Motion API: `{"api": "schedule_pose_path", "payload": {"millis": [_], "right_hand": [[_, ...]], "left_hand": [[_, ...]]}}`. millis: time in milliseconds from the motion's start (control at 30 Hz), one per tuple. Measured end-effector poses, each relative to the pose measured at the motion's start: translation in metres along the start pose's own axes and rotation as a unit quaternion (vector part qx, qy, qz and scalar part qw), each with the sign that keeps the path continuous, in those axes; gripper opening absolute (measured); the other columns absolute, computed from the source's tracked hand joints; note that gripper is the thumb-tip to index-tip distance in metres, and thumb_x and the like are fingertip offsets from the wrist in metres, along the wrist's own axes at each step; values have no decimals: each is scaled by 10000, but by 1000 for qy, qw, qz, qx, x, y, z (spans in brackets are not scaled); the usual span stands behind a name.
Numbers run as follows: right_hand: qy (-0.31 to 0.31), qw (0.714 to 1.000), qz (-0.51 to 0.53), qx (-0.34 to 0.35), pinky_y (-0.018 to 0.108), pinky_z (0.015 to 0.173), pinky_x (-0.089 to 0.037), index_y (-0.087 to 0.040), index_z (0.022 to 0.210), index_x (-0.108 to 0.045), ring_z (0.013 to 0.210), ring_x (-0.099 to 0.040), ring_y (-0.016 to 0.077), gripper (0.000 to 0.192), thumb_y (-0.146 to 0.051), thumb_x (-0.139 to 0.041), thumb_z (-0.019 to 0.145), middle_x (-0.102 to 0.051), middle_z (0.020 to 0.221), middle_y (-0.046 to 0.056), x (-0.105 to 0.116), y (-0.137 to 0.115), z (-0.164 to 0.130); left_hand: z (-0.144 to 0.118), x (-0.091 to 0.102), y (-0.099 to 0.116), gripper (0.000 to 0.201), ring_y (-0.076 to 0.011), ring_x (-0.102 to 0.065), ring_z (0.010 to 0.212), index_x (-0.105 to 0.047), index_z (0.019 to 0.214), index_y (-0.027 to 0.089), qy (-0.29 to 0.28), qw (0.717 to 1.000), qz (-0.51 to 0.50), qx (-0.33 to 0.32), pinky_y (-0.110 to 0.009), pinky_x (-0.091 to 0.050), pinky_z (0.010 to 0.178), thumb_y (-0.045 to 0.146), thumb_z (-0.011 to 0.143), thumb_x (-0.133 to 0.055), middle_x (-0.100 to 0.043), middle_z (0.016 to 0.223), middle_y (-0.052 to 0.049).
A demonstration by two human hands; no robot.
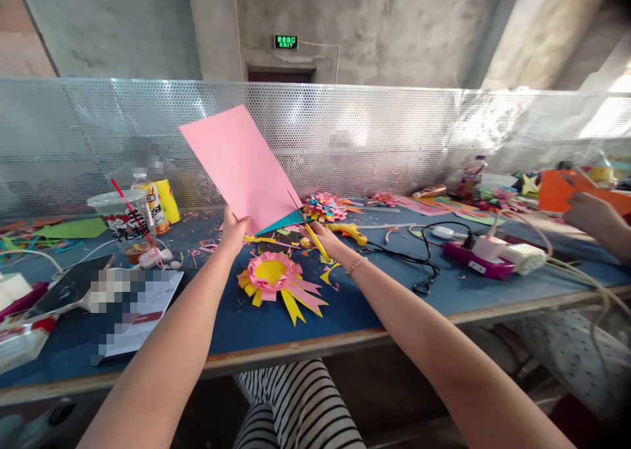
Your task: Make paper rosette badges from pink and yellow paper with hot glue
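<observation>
Pink paper sheet (pixel 241 166): I have it raised above the table (pixel 345 324), left of centre in the upper middle of the frame, its broad face turned to my camera and its top leaning left. My left hand (pixel 234 233) is closed to a pinch on the sheet's lower edge, thumb on the near face. My right hand (pixel 325 238), at the middle of the frame, is curled around the yellow handles of the scissors (pixel 315 238). The blades point up and left at the sheet's lower right corner; from here I cannot tell how far they are parted, or whether paper lies between them.

I judge the step to be a cut into this sheet. To do it well, I would settle the paper in the left pinch first, since most of it stands unsupported and may flop as the blades bite. I would set the edge deep in the blades, near the pivot, and take long strokes, feeding paper in with the left hand rather than twisting the right wrist. The left thumb should stay clear of the cutting line.

A teal sheet (pixel 280 221) shows just behind the lower edge, so I would check that only pink enters the blades. I would also work above the pink and yellow rosette (pixel 270 273), lower middle of the frame, without letting the scissors or my forearms brush its ribbons.
</observation>
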State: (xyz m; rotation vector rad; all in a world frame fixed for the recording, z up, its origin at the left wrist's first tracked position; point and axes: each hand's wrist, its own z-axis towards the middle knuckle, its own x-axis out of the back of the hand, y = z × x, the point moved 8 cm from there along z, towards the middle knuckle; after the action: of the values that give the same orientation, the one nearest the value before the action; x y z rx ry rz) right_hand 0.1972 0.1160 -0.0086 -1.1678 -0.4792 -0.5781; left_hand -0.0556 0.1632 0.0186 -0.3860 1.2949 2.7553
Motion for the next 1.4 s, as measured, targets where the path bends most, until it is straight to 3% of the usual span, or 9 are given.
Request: {"api": "schedule_pose_path", "payload": {"millis": [933, 1400], "right_hand": [[14, 997, -75, 19, 265, 639, -426, -210, 835, -525, 725, -573, 178, 413, -605, -404, 837, -595, 732, 21, 1, -9, 0], [42, 988, -147, 28, 256, 643, -405, -189, 795, -563, 754, -610, 197, 381, -528, -415, 882, -652, 765, 81, 3, -14, -1]], "left_hand": [[3, 1, -3, 681, -201, -606, 1040, -426, 1250, 265, -5, 1000, 18, -23, -358, -463, 953, 87, 612, -587, -616, 1156, -51], [5, 4, -5, 673, -211, -589, 1075, -436, 1223, 287, 0, 1000, 2, -18, -383, -455, 972, 79, 604, -595, -602, 1179, -42]]}}
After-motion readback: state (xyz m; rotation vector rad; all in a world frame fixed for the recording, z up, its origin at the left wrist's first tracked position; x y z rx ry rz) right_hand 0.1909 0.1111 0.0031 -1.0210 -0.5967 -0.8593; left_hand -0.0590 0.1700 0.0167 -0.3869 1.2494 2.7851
